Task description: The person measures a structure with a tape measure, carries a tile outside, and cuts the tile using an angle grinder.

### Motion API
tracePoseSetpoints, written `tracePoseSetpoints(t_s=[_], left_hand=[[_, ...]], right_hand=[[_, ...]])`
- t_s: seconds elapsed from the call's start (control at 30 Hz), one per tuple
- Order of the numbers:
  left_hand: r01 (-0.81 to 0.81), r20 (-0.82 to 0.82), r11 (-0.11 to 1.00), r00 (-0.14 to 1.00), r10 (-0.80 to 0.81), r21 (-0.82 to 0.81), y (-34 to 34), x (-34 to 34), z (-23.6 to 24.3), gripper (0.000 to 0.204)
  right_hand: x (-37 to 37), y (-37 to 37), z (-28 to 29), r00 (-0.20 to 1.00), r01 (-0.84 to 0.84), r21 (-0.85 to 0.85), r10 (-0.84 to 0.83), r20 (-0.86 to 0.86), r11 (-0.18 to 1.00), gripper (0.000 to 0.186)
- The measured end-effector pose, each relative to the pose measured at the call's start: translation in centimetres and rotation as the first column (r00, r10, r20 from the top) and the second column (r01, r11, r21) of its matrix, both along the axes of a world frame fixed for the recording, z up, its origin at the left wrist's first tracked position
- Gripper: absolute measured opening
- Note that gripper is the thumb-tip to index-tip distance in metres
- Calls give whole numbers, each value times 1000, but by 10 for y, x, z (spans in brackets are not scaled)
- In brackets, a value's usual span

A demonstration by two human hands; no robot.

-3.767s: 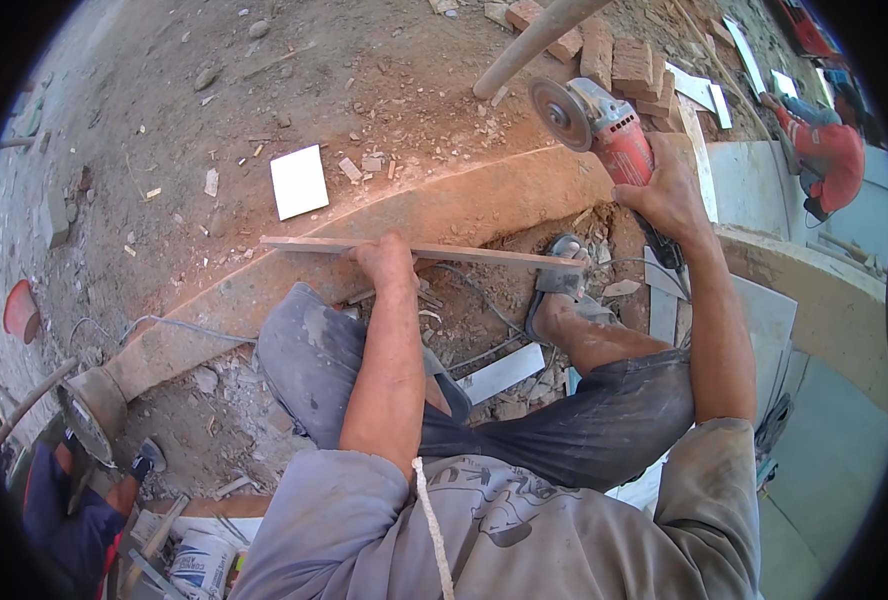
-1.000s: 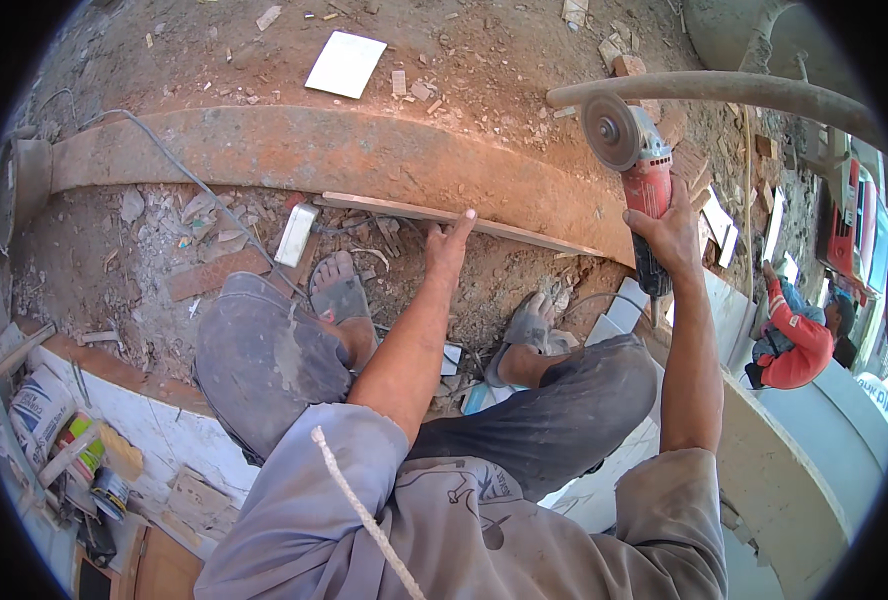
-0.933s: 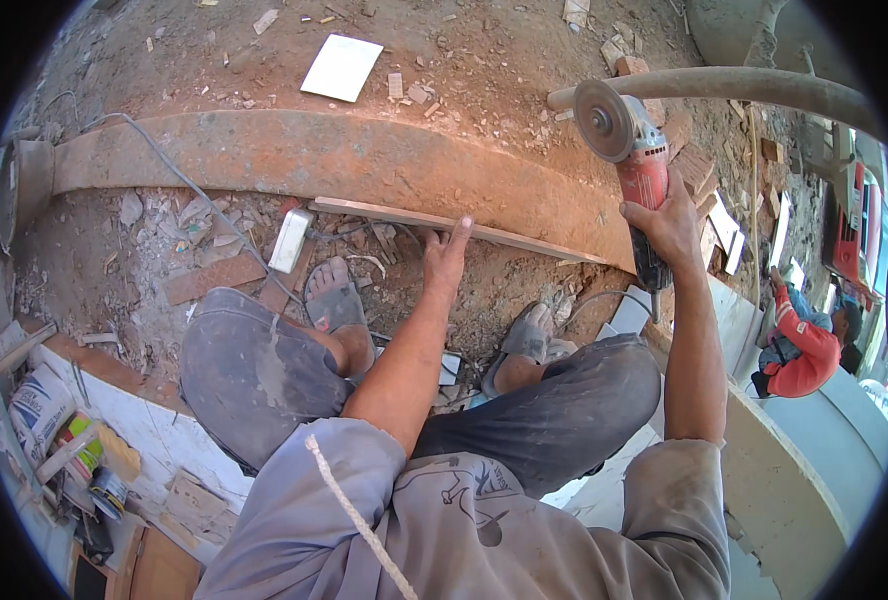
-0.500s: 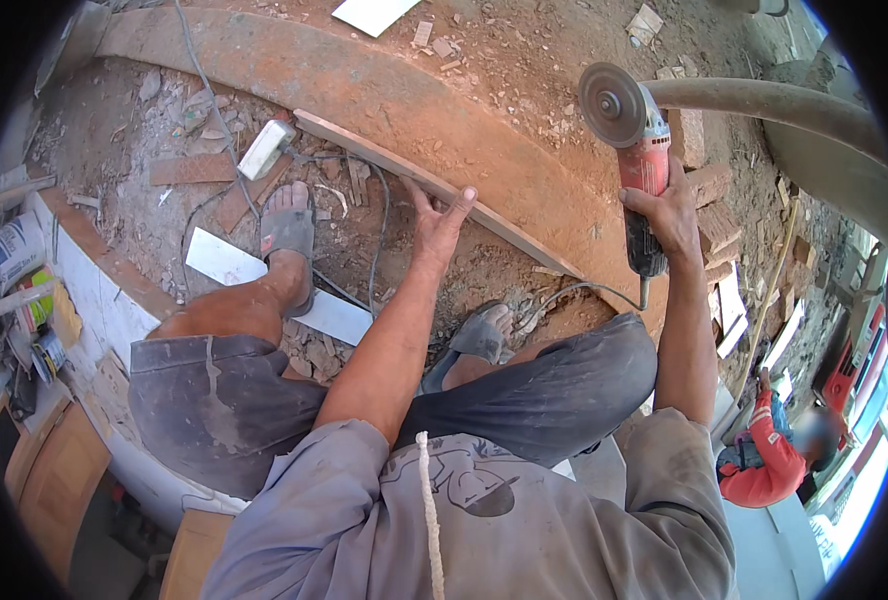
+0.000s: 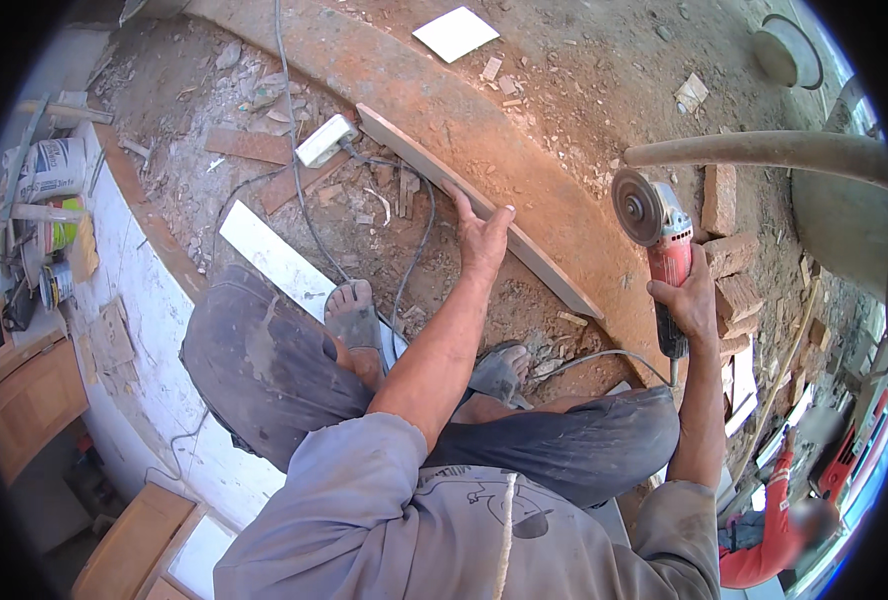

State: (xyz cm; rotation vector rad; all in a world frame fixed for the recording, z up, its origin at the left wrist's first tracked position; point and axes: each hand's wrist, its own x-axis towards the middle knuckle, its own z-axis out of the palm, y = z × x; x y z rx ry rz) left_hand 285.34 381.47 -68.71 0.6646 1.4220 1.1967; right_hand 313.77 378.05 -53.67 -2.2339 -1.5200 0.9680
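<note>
My right hand (image 5: 692, 298) is wrapped round the red and black body of an angle grinder (image 5: 670, 258). The grinder stands upright, its round cutting disc at the top, and its cable runs from the lower end. Away to the left, my left hand (image 5: 482, 238) grips the near edge of a long, narrow brownish strip (image 5: 539, 265), with the thumb reaching across it. This strip slants over the orange-brown dusty ledge (image 5: 554, 185). Disc and strip are apart. Whether the disc spins, I cannot tell.
A white socket box (image 5: 326, 141) with grey cables lies beyond my sandalled left foot (image 5: 353, 312). A white strip (image 5: 274, 255) lies beside that foot. Bricks (image 5: 732, 255) are stacked right of the grinder, below a thick pole (image 5: 764, 148). A person in red (image 5: 764, 545) is far right.
My left foot has drawn back from the socket box, uncovering more of the white strip. The whole view has shifted. Both hands keep their holds, the grinder still apart from the brownish strip.
</note>
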Motion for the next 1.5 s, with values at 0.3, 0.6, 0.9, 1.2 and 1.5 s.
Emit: tracePoseSetpoints(t_s=[0.3,0.6,0.9,1.2,1.5], left_hand=[[68,-126,995,990,-59,67,27,-41,4,110],[33,-255,997,967,-13,73,43,-54,-6,108],[19,-336,999,942,-28,-29,81,-84,-2,106],[88,-532,992,838,-121,-87,104,-113,10,99],[140,-75,990,987,-141,-19,25,-69,-11,106]], right_hand=[[-37,7,8,999,-8,35,6,45,999,63],[-58,22,13,1000,-12,9,11,27,1000,70],[-70,24,16,984,-80,-52,87,156,995,71],[-67,-4,32,961,-82,-192,129,246,978,66],[-77,-16,34,907,-226,-253,298,297,941,64]])
